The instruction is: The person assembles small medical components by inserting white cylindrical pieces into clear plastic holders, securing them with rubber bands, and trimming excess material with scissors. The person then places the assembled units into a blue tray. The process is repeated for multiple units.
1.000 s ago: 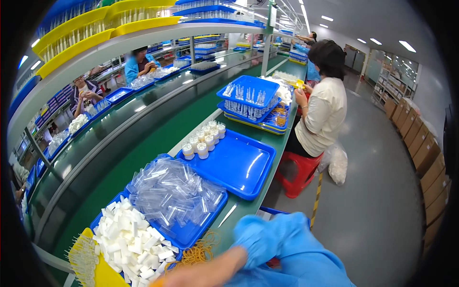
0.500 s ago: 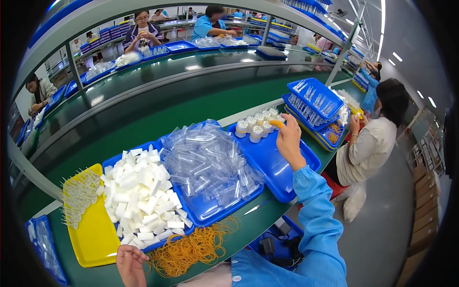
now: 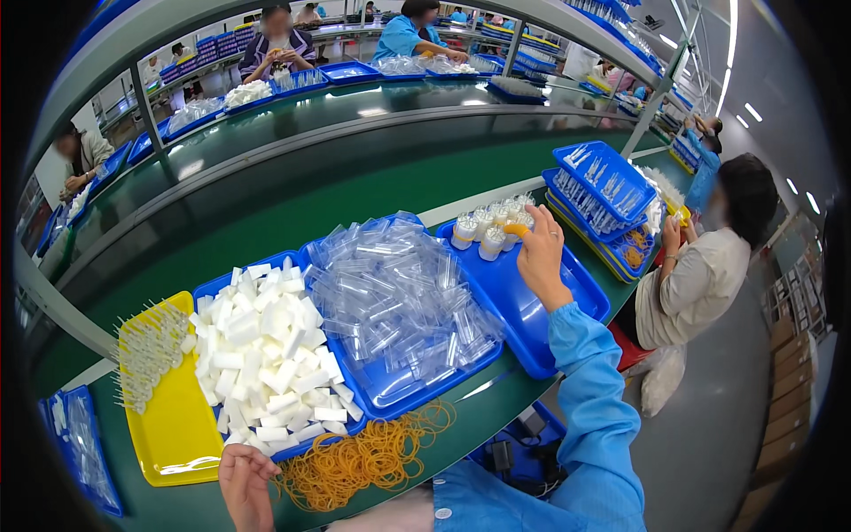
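My right hand (image 3: 541, 257), with an orange cover on one digit, reaches over the blue tray (image 3: 532, 306) at right. Its fingers curl round the near right end of a cluster of white, clear-topped bundles (image 3: 490, 239); they partly hide the bundle there. Low at left, my left hand (image 3: 248, 483) hangs with loosely bent fingers and nothing visible in them. Beside it lies a heap of orange rubber bands (image 3: 355, 465). White foam blocks (image 3: 266, 355) fill a blue tray just beyond, and clear plastic tubes (image 3: 399, 293) fill the middle blue tray.
A yellow tray (image 3: 173, 443) at left holds rows of small clear pieces (image 3: 151, 355). Stacked blue trays (image 3: 603, 191) stand at far right, near a seated co-worker (image 3: 700, 275). Beyond runs a green belt (image 3: 355, 213) under a metal rail; other people sit across it.
The view has turned slightly, so the trays sit a little farther right. My right hand stays at the bundles. My left hand's fingers have shifted slightly beside the foam tray.
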